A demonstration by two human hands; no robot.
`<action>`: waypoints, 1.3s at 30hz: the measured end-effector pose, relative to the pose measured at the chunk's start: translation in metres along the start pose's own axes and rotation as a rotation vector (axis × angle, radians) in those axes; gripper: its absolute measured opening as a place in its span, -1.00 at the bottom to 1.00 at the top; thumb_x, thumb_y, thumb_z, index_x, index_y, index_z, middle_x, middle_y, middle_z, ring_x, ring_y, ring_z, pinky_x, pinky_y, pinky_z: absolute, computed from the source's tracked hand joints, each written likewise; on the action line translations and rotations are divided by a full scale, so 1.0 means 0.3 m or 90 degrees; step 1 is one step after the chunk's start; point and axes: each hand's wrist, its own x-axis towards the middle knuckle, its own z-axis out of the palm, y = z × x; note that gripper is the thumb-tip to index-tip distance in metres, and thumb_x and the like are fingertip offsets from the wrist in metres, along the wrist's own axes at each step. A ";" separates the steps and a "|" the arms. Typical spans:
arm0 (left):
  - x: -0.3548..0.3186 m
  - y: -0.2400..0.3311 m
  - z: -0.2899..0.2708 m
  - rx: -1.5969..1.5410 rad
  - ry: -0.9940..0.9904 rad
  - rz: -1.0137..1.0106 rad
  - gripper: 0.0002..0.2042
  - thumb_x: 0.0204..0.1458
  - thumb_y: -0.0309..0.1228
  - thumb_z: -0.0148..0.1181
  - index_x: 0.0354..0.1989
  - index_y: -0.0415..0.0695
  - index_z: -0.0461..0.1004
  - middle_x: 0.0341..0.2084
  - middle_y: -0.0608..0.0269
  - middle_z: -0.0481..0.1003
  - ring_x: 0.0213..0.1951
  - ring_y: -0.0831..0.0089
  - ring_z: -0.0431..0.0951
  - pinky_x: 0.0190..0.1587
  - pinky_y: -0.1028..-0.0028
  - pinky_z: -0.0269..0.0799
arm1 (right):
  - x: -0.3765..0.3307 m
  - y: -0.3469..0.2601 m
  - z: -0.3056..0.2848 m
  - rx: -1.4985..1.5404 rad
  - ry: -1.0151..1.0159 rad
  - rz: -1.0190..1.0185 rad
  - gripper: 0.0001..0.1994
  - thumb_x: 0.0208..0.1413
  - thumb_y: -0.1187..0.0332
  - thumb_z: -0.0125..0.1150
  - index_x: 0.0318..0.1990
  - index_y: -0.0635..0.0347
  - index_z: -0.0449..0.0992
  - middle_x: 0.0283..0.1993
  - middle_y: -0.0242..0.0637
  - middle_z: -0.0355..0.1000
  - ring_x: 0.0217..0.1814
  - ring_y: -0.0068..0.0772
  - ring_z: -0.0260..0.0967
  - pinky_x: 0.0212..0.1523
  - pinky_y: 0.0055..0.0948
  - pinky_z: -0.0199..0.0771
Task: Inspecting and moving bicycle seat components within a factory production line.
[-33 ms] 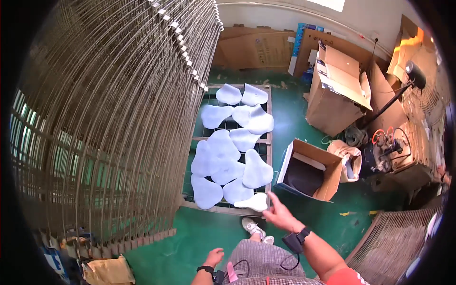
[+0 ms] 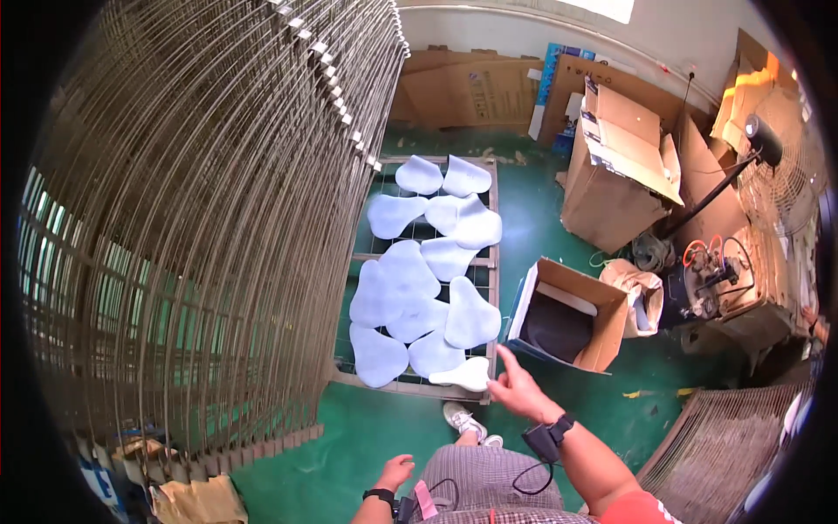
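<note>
Several pale bluish-white, curved flat pieces [image 2: 472, 313] lie spread over a metal wire rack [image 2: 495, 262] low in front of me, some overlapping. At the rack's near right corner lies a smaller, whiter piece [image 2: 463, 374]. My right hand [image 2: 521, 390] is beside this piece's right end, index finger stretched out and thumb apart, with nothing seen in it. Whether the thumb touches the piece I cannot tell. Low on the left, near my lap, my left hand [image 2: 395, 472] hangs free with its fingers loosely apart.
A tall stack of wire racks [image 2: 218, 218] fills the left side. On the right are an open carton [image 2: 611, 327] with a dark item inside, a paper bag [image 2: 635, 284], a large cardboard box [image 2: 611, 196] and a fan [image 2: 781, 162]. Another rack [image 2: 716, 454] lies lower right.
My right hand has shifted very slightly right, away from the whiter piece's end. The pieces on the rack and my left hand look almost the same.
</note>
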 end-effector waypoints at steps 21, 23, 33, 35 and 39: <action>-0.051 0.050 0.315 -0.270 0.087 -0.237 -0.63 -0.06 -0.44 0.08 0.00 -0.08 0.34 -0.27 0.26 0.48 -0.51 0.54 0.46 -0.51 0.54 0.30 | 0.574 -0.150 -0.324 -0.061 -0.107 0.029 -0.34 0.02 0.43 0.05 0.26 0.15 -0.13 -0.63 -0.41 0.20 -0.58 -0.60 0.28 -0.52 -0.57 0.35; -0.054 0.084 0.386 -0.304 0.085 -0.235 -0.63 -0.07 -0.44 0.10 -0.01 -0.08 0.35 -0.29 0.26 0.49 -0.51 0.54 0.46 -0.51 0.55 0.30 | 0.603 -0.131 -0.345 -0.090 -0.138 0.019 -0.34 0.02 0.42 0.05 0.26 0.16 -0.13 -0.61 -0.40 0.21 -0.57 -0.59 0.29 -0.50 -0.56 0.35; -0.081 0.179 0.474 -0.375 0.112 -0.203 -0.61 -0.06 -0.42 0.09 0.00 -0.14 0.32 -0.26 0.23 0.47 -0.44 0.49 0.48 -0.41 0.51 0.34 | 0.614 -0.086 -0.329 -0.138 -0.206 0.034 -0.35 -0.01 0.36 0.08 0.23 0.20 -0.07 -0.57 -0.26 0.35 -0.56 -0.45 0.32 -0.47 -0.42 0.34; -0.091 0.174 0.483 -0.374 0.106 -0.210 -0.59 -0.04 -0.37 0.09 0.03 -0.14 0.28 -0.21 0.24 0.46 -0.37 0.47 0.49 -0.32 0.48 0.35 | 0.617 -0.049 -0.307 -0.173 -0.244 0.014 -0.35 -0.02 0.36 0.07 0.23 0.20 -0.05 -0.57 -0.25 0.35 -0.52 -0.43 0.34 -0.45 -0.41 0.35; -0.109 0.142 0.494 -0.424 0.123 -0.241 -0.59 -0.05 -0.38 0.10 0.03 -0.13 0.29 -0.22 0.23 0.46 -0.36 0.45 0.49 -0.32 0.47 0.36 | 0.598 -0.017 -0.272 -0.218 -0.301 -0.015 -0.36 -0.05 0.37 0.05 0.22 0.23 -0.05 -0.56 -0.12 0.36 -0.50 -0.25 0.36 -0.42 -0.32 0.35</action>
